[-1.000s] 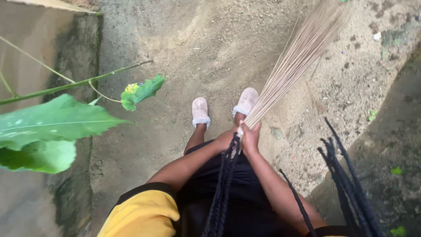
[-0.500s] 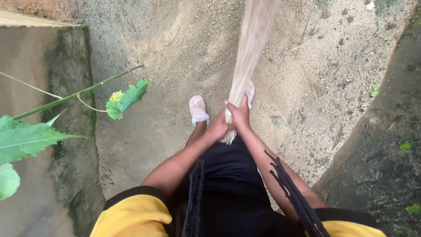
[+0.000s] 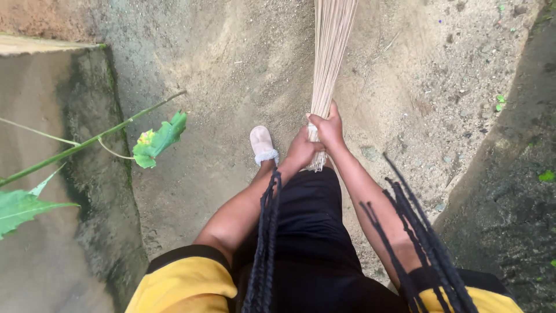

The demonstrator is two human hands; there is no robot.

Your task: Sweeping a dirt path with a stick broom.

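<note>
While both hands meet at the centre of the frame, the right hand and the left hand have their fingers wrapped tight around the bound end of a straw broom. Its long axis runs straight up from the hands to the top edge, bristles fanning over the sandy ground. One pale slipper shows just left of the hands. A green leafy stem leans in from the left, well apart, above a concrete gutter.
</note>
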